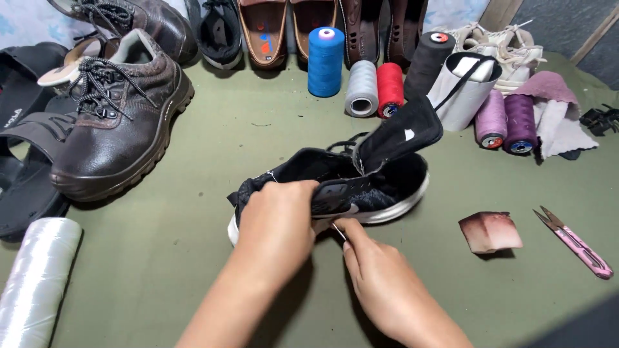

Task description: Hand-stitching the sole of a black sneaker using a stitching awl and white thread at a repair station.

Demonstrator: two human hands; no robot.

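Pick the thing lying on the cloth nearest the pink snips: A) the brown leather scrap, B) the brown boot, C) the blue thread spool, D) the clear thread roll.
A: the leather scrap lies just left of the snips, while the other three sit much farther off.

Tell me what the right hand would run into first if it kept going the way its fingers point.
The right hand points up and left, fingertips already at the black sneaker, so its white sole edge comes first. The left hand grips the shoe just beside that line.
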